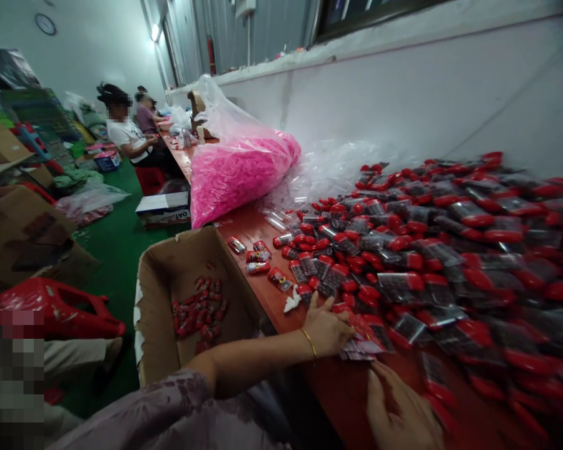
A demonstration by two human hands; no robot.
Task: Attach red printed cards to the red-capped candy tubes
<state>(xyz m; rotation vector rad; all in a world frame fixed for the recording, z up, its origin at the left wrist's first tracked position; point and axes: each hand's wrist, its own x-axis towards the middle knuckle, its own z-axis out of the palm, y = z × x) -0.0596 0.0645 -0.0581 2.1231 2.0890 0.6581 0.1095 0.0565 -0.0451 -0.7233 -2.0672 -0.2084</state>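
Observation:
My left hand (327, 329), with a gold bracelet at the wrist, rests on the red table (258, 284) and grips a small stack of red-topped clear packets (363, 340) at the near edge of the pile. My right hand (398, 415) lies low at the bottom of the view, fingers curled toward the same stack and touching its lower side. A large heap of the same red-capped packets (450, 250) covers the table to the right. A few loose packets (258, 256) lie apart on the table to the left of the heap.
An open cardboard box (169, 275) with several packets inside stands on the floor left of the table. A big bag of pink pieces (237, 169) lies farther along the table. Two persons (126, 134) sit at the far end. A red plastic stool (60, 309) is at left.

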